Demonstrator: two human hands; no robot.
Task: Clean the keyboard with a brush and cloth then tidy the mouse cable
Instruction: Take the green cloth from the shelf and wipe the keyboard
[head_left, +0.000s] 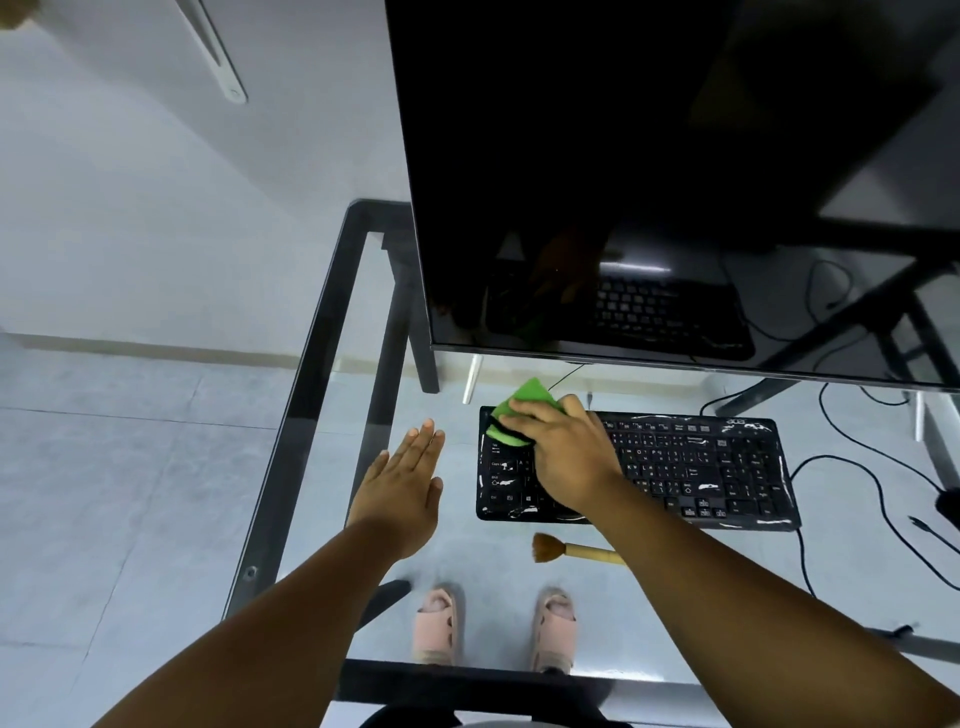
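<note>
A black keyboard (696, 467) wrapped in shiny plastic lies on the glass desk (322, 364). My right hand (563, 454) grips a green cloth (519, 410) with a black edge and holds it on the keyboard's far-left corner. My left hand (402, 486) is flat with straight fingers over the glass, just left of the keyboard, holding nothing. A brush (569, 550) with brown bristles and a wooden handle lies on the desk in front of the keyboard, partly under my right forearm. A black cable (862, 478) loops to the right of the keyboard; the mouse (949, 503) shows only at the right edge.
A large dark monitor (649, 182) stands behind the keyboard and reflects it. Through the glass I see my feet in pink slippers (493, 631) and the black desk frame. More cables (831, 291) run behind the monitor at the right.
</note>
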